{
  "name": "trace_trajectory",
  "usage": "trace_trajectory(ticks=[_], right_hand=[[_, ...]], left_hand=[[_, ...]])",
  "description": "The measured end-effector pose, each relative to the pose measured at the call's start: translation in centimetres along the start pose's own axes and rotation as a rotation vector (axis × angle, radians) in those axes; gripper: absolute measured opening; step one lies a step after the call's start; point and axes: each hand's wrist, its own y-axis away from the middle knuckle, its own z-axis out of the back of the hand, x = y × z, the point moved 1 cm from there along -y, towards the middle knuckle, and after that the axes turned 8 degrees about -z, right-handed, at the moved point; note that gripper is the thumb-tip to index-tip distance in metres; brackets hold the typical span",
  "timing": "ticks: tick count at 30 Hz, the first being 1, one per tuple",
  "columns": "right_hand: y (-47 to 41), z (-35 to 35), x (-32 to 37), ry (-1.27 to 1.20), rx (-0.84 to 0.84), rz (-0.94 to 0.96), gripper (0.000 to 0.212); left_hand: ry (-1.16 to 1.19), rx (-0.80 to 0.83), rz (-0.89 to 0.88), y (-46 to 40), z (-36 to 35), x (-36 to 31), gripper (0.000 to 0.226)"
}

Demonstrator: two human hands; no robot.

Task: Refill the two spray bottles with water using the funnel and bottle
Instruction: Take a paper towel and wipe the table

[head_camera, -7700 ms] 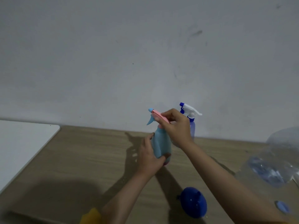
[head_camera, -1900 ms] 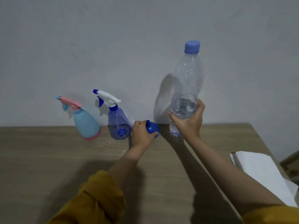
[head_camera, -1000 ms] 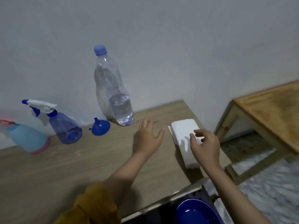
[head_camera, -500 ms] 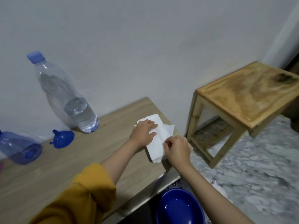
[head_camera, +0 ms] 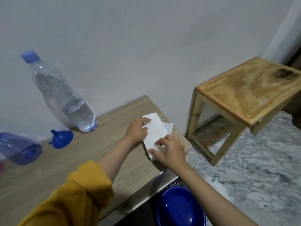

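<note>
Your hands have left the refill gear: a moment ago your left hand was on the funnel and your right hand gripped the water bottle, and now both are on the white tissue stack (head_camera: 157, 134) at the table's (head_camera: 48, 168) right end. Your view has swung right with them. I read this as the pouring being finished and you fetching tissue to wipe up, though no spill shows on the wood.

Your left hand (head_camera: 136, 130) rests on the stack's far end, fingers bent and pressing it flat. Your right hand (head_camera: 171, 150) works the near edge, fingers curled and tips close together on the sheet; you seem to be pinching up 1 ply, but I cannot tell that it has lifted.

The water bottle (head_camera: 65, 98) stands capped by the wall, thin crinkled clear plastic, water only in its lower part. The funnel (head_camera: 62, 138) lies just beside it, glossy blue, spout tilted up and left. Of the 2 spray bottles, the blue spray bottle (head_camera: 17, 150) shows only its translucent rounded body at the left edge; a sliver of pink at the frame edge may be the other.

The tissue looks soft and flimsy, likely to tear if tugged. Below sit a shiny blue basin (head_camera: 179, 207), a grainy wooden stool (head_camera: 249, 90) and a marbled floor.
</note>
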Motion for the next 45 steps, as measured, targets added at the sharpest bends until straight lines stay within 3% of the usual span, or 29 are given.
trace_trajectory(ticks=[3, 8, 15, 19, 25, 28, 35, 40, 45], right_hand=[[0.3, -0.4, 0.5, 0.079, 0.089, -0.011, 0.033], [0.4, -0.6, 0.4, 0.0, 0.087, -0.057, 0.02], [0.3, -0.3, 0.2, -0.244, 0.064, -0.177, 0.01], [0.5, -0.2, 0.3, -0.339, 0.064, -0.224, 0.019], [0.3, 0.2, 0.2, -0.432, 0.065, -0.248, 0.012], [0.2, 0.7, 0.5, -0.385, 0.023, -0.189, 0.031], [-0.6, 3.4, 1.0, -0.365, -0.195, -0.041, 0.013], [-0.9, 6.3, 1.3, -0.338, -0.215, 0.006, 0.012], [-1.8, 10.7, 3.0, -0.31, -0.301, 0.077, 0.012]], left_hand=[[0.104, 0.003, -0.003, 0.5, 0.2, -0.1, 0.04], [0.253, 0.029, -0.036, 1.3, 0.5, 0.5, 0.039], [0.274, 0.188, -0.073, 2.8, 1.7, 0.5, 0.036], [0.122, 0.223, -0.114, 2.6, 1.6, 0.6, 0.021], [0.075, 0.12, -0.187, 2.3, 1.8, -0.8, 0.011], [0.051, 0.114, -0.227, 2.0, 2.1, -2.2, 0.009], [-0.019, 0.146, -0.277, 1.0, 3.0, -4.0, 0.02], [-0.139, -0.051, -0.247, 0.2, 5.1, -5.7, 0.022], [-0.139, -0.212, -0.332, -0.6, 8.5, -8.8, 0.017]])
